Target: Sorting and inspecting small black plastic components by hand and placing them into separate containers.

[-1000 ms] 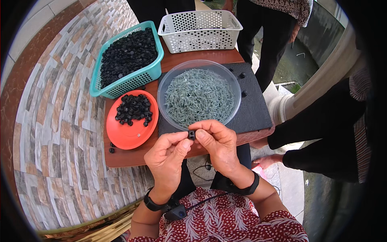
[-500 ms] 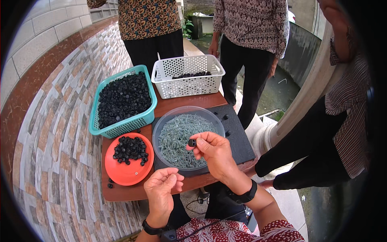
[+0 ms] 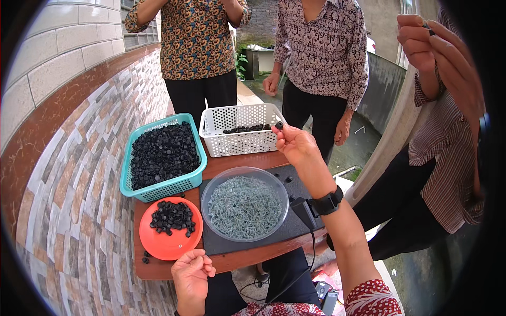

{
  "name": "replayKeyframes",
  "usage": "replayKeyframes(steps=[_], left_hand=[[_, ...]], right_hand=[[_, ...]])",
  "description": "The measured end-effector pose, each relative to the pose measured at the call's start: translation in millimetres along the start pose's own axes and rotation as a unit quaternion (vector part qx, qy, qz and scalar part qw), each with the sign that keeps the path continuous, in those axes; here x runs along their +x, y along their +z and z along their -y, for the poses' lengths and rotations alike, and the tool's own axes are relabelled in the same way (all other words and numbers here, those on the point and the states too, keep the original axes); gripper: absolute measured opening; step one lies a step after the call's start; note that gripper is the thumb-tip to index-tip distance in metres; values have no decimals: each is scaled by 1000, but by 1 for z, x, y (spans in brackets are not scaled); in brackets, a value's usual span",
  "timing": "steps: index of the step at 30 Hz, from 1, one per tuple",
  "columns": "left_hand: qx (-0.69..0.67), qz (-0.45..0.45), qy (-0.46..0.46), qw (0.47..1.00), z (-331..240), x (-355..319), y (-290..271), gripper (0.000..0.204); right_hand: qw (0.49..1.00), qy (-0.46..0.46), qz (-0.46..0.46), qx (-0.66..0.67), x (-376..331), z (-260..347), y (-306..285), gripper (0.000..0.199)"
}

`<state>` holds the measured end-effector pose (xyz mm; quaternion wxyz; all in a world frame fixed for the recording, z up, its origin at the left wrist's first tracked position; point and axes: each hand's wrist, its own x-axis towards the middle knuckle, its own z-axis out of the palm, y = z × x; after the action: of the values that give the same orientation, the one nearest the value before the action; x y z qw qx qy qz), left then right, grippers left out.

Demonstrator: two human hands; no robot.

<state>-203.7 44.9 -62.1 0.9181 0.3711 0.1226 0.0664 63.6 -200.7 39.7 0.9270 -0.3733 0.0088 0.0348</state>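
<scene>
Between thumb and fingertips, my right hand pinches a small black plastic cap, held up by the near right corner of the white perforated basket. Lower down, my left hand is closed in front of the table's near edge, just below the orange plate; what its fingers hold, if anything, is hidden. A heap of black caps lies on that plate. Beside it, a clear round bowl is full of thin grey-green pieces like small screws.
A teal basket heaped with black caps stands at the far left of the brown table. Loose caps lie on the dark mat. Two people stand behind the table; another person's raised hand is at the right. A tiled wall runs along the left.
My right hand has moved up and away from above the bowl toward the white basket with the black cap. My left hand has drawn back, lower and a little left.
</scene>
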Motion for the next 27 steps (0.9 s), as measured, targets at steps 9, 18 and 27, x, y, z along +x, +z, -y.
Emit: replayKeyframes(steps=[9, 18, 27], left_hand=[[40, -99, 96, 990, -23, -8, -34, 13], [306, -217, 241, 895, -36, 7, -65, 13], [689, -189, 301, 632, -63, 71, -69, 28]], right_hand=[[992, -41, -54, -106, 57, 33, -27, 13], [965, -60, -143, -213, 123, 29, -62, 11], [953, -93, -123, -262, 125, 40, -69, 15]])
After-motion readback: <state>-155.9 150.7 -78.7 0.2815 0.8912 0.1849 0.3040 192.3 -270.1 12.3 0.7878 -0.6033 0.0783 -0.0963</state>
